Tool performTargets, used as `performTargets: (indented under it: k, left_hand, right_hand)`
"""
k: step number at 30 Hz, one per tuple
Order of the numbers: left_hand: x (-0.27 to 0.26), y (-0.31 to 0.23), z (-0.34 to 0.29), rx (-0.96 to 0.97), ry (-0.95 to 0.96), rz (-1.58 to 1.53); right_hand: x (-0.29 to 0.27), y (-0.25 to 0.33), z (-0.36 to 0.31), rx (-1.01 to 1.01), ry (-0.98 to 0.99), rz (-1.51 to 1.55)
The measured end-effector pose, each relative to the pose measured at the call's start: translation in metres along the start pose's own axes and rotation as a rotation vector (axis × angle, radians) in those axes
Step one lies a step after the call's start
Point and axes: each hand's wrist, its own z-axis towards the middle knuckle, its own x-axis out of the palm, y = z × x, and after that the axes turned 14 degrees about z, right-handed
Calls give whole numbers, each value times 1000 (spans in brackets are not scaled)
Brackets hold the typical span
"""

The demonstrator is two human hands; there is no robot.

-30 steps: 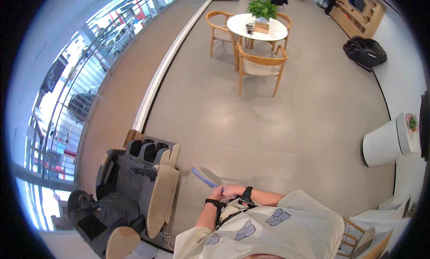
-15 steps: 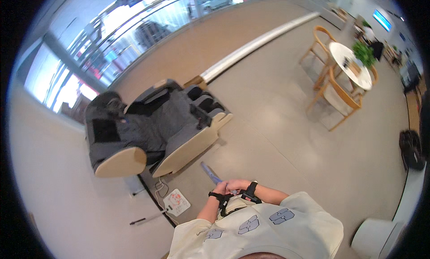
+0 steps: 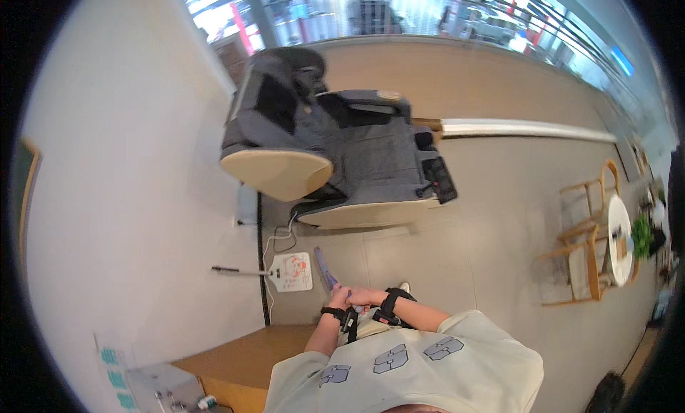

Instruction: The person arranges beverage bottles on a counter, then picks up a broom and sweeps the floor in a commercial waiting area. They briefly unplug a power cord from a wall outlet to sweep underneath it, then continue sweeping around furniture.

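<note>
In front of my body, both hands are close together on a long, slim lavender-blue thing point(image 3: 325, 267) that points forward and slightly left. Its kind is too small and blurred to make out. My left hand point(image 3: 338, 296) is closed around its near part. My right hand point(image 3: 365, 296) sits right beside the left, fingers curled in, and a bit of the same lavender colour shows below it. Black straps circle both wrists. Left of the hands, a white panel point(image 3: 294, 272) with a red drawing and a dark-tipped stick lies by the wall.
A grey and cream massage chair point(image 3: 378, 163) stands ahead, its cables point(image 3: 285, 231) trailing on the floor. A white wall point(image 3: 143, 199) rises at left. A wooden cabinet point(image 3: 264, 352) is at lower left. Far right are a round white table point(image 3: 618, 220) and wooden chairs point(image 3: 592, 267).
My view has turned left: the massage chair now appears nearer the middle, the round table at the right edge, and the wooden cabinet has come into view. Both hands keep hold of the lavender-blue thing.
</note>
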Motion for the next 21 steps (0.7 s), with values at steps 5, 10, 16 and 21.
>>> performTargets:
  k: [5, 10, 16, 21]
  left_hand:
    - [-56, 16, -4, 124, 40, -339]
    - [-72, -24, -53, 12, -121, -570]
    - [-120, 2, -33, 206, -127, -481]
    - [-148, -50, -36, 170, -65, -896]
  right_hand:
    - [31, 39, 46, 83, 200, -281]
    - [51, 65, 87, 24, 370, -314]
    - [85, 120, 135, 267, 433, -343]
    - [83, 158, 212, 221, 484, -451]
